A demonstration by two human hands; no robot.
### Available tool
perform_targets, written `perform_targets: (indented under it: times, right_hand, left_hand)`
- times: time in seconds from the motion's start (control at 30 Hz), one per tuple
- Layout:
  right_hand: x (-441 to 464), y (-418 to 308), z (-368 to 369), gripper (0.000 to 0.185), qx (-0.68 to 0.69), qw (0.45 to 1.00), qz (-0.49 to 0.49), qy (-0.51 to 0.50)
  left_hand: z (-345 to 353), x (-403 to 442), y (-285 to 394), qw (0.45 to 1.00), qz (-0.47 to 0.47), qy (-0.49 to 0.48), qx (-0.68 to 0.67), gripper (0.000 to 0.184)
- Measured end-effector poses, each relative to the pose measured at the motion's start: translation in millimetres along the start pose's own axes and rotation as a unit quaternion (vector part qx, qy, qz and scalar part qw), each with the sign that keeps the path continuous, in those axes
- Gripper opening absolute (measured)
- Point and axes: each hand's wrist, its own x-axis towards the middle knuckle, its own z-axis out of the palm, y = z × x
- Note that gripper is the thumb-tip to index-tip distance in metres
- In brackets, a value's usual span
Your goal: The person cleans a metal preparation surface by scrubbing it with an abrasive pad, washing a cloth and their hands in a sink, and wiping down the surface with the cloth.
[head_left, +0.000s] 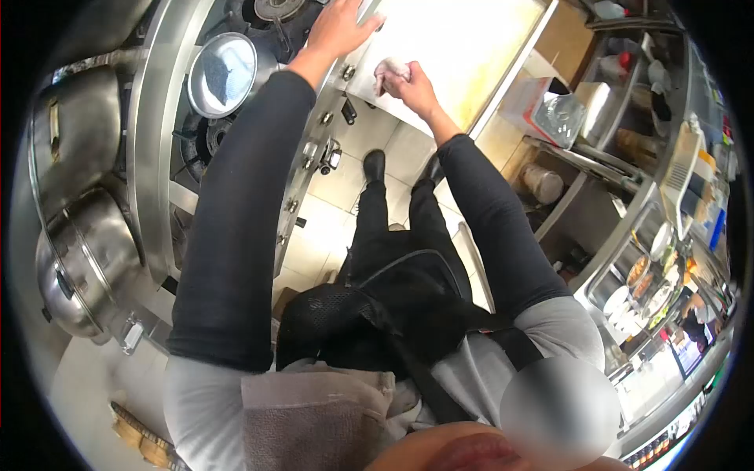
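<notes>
My right hand (pixel 415 90) grips a crumpled whitish cloth (pixel 393 73) with its fingers closed around it. The cloth is over the near left corner of a wide pale surface (pixel 463 39) with yellowish stains. To the left, my left hand (pixel 342 30) reaches over the seam between that surface and the stove, its thumb spread to the right. It appears to hold nothing; whether it touches the metal beneath I cannot tell. Beside my left forearm, a round shiny metal pot or lid (pixel 223 74) sits on the stove burners.
Gas burners (pixel 276 8) and control knobs (pixel 327 118) line the stove. Large steel vessels (pixel 86 267) stand at the left. On the right are shelves (pixel 573 184) with a jar (pixel 542 183), a clear-fronted container (pixel 559 118), and a counter with several food dishes (pixel 640 271).
</notes>
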Motion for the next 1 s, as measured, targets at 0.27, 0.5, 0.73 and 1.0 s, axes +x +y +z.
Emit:
perform_targets:
  times: [0.27, 0.5, 0.73, 1.0]
  right_hand:
    - [53, 158, 112, 0.050, -0.128, 0.959, -0.229, 0.103]
    - [249, 144, 90, 0.051, -0.494, 0.828, -0.259, 0.059]
    - [351, 140, -117, 0.057, -0.484, 0.824, -0.268, 0.124]
    - [255, 83, -27, 0.052, -0.257, 0.934, -0.235, -0.083]
  left_hand:
    - [45, 29, -22, 0.988, 0.066, 0.047, 0.134, 0.054]
    - [46, 33, -19, 0.989, 0.044, 0.012, 0.139, 0.054]
    - [36, 39, -11, 0.990, 0.013, -0.031, 0.135, 0.053]
    - [34, 45, -5, 0.985, -0.011, -0.075, 0.153, 0.053]
